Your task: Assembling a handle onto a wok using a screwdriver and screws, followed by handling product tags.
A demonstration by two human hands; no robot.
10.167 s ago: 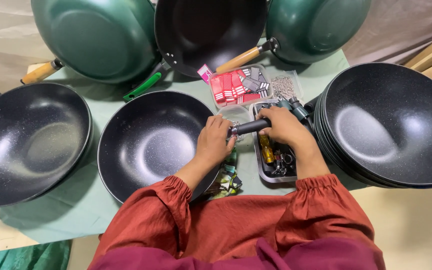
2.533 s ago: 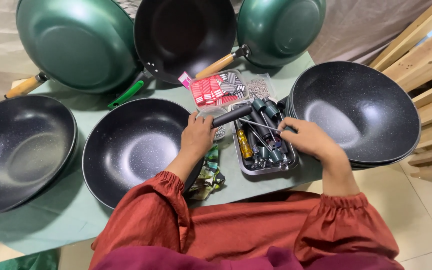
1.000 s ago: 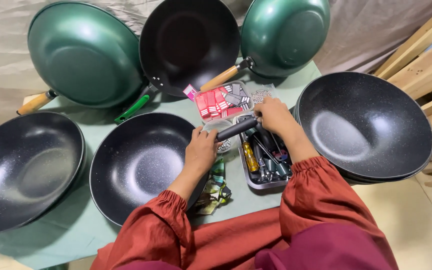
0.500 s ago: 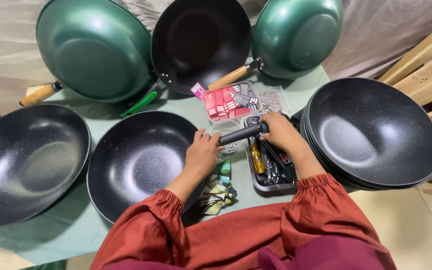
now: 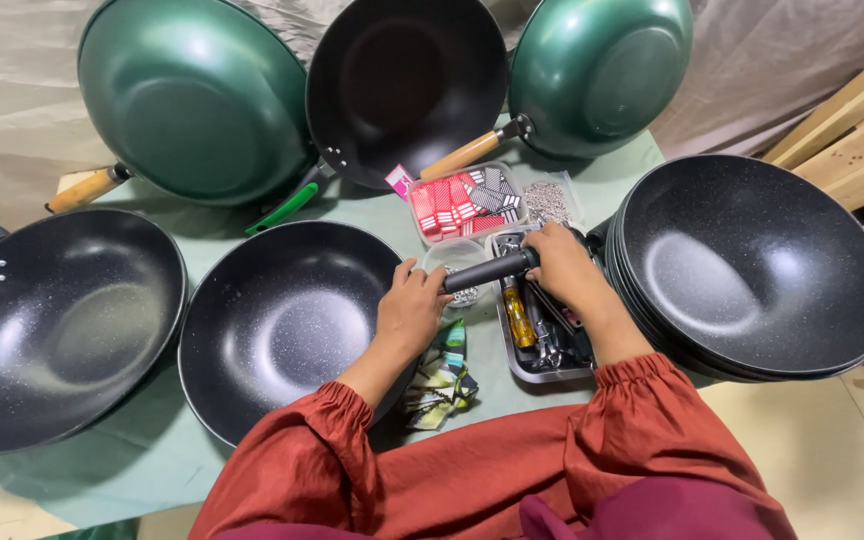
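A black speckled wok [image 5: 282,325] lies on the green table in front of me. My left hand [image 5: 410,310] grips its right rim. My right hand [image 5: 557,265] is closed around the far end of a dark grey pan handle [image 5: 487,270], which reaches from the wok's rim over a metal tray [image 5: 524,368] of tools. A yellow-handled screwdriver [image 5: 519,315] lies in that tray, just below my right hand.
A stack of black woks [image 5: 752,265] stands at the right. Another black wok [image 5: 52,325] lies at the left. Three woks [image 5: 402,85] lean at the back, two showing green undersides. A clear box of red and grey pieces [image 5: 462,200], a screw tub [image 5: 549,200] and wooden slats [image 5: 852,110] are near.
My right hand went from the tool tray to the dark handle and now grips it at the wok's rim. My left hand has stayed on the rim. The view shifted slightly.
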